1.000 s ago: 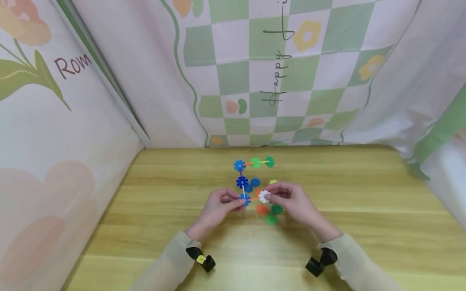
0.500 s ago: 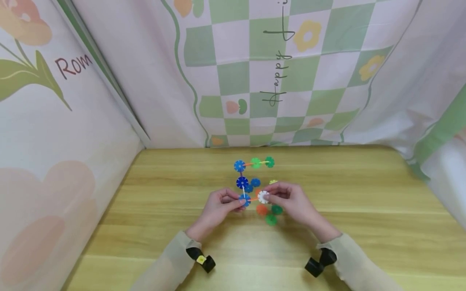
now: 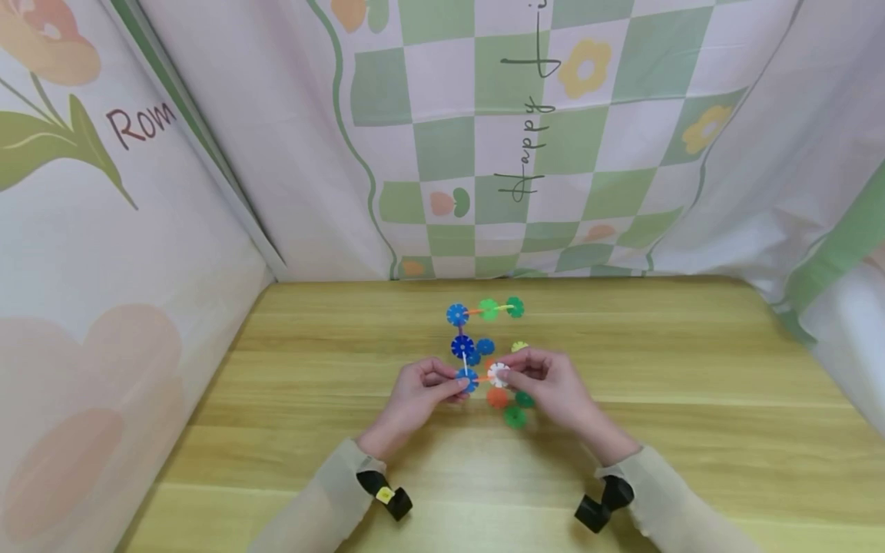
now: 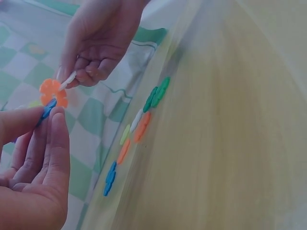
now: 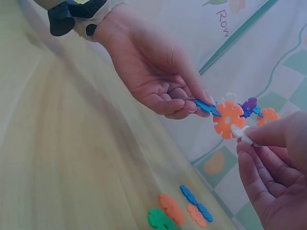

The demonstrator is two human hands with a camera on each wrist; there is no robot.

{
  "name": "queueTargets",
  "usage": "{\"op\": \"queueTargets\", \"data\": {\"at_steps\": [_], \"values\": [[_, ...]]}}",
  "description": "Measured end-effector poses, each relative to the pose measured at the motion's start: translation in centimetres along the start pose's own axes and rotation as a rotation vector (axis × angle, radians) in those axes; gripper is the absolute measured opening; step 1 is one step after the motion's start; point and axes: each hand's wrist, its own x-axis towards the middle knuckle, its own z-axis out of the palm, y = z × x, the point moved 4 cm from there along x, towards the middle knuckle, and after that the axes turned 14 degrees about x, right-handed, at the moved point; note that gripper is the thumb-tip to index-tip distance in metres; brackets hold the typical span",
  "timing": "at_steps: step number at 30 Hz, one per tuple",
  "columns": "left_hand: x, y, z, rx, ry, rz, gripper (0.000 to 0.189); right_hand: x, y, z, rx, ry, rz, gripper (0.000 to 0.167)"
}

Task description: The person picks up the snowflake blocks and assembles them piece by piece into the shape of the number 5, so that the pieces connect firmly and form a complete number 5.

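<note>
In the head view a chain of interlocking snowflake discs is held up above the table. My left hand [image 3: 417, 395] pinches the blue disc [image 3: 468, 380] at its near corner between thumb and fingers. A white disc [image 3: 495, 374] is pinched by my right hand [image 3: 551, 385]. Between the two sits an edge-on orange disc, its flat face [image 5: 228, 118] plain in the right wrist view, with the white disc's edge at its rim. From the blue corner the chain runs away through a dark blue disc [image 3: 462, 346] to another blue one [image 3: 457, 314], then right to a light green [image 3: 488, 309] and a green disc [image 3: 515, 307].
Several loose discs lie on the wooden table [image 3: 311, 430] below the hands: blue [image 3: 485, 347], orange [image 3: 496, 397], green [image 3: 515, 417] and yellow [image 3: 520, 347] among them. A patterned curtain [image 3: 442, 146] stands behind the far edge, another on the left [image 3: 138, 253].
My right hand has drifted slightly left with the white disc, narrowing the gap to the left hand. The chain has shifted a little to the right. Both grips stay the same.
</note>
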Motion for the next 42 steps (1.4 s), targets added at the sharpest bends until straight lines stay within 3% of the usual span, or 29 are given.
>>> {"op": "queueTargets", "data": {"at_steps": [21, 25, 28, 33, 35, 37, 39, 42], "values": [[0.3, -0.5, 0.1, -0.021, 0.006, 0.028, 0.016, 0.1, 0.6, -0.2, 0.096, 0.045, 0.017, 0.022], [0.2, -0.7, 0.2, 0.006, -0.033, 0.031, 0.018, 0.2, 0.3, -0.4, 0.114, 0.056, 0.012, 0.022], [0.1, -1.0, 0.1, 0.084, -0.076, 0.023, 0.019, 0.2, 0.1, -0.6, 0.103, 0.058, 0.014, 0.022], [-0.6, -1.3, 0.0, 0.242, -0.22, 0.002, 0.019, 0.3, 0.0, -0.9, 0.085, 0.058, 0.021, 0.021], [-0.9, -0.8, 0.2, 0.255, -0.274, 0.014, 0.019, 0.3, 0.0, -1.0, 0.074, 0.059, 0.026, 0.02], [-1.0, 0.2, 0.3, 0.251, -0.288, 0.052, 0.019, 0.4, 0.1, -0.9, 0.057, 0.057, 0.026, 0.018], [-1.1, 1.5, 0.4, 0.228, -0.259, 0.099, 0.019, 0.4, 0.1, -0.9, 0.041, 0.056, 0.019, 0.017], [-0.9, 3.1, 0.2, 0.217, -0.149, 0.157, 0.018, 0.5, 0.1, -0.7, 0.016, 0.045, 0.003, 0.016]]}}
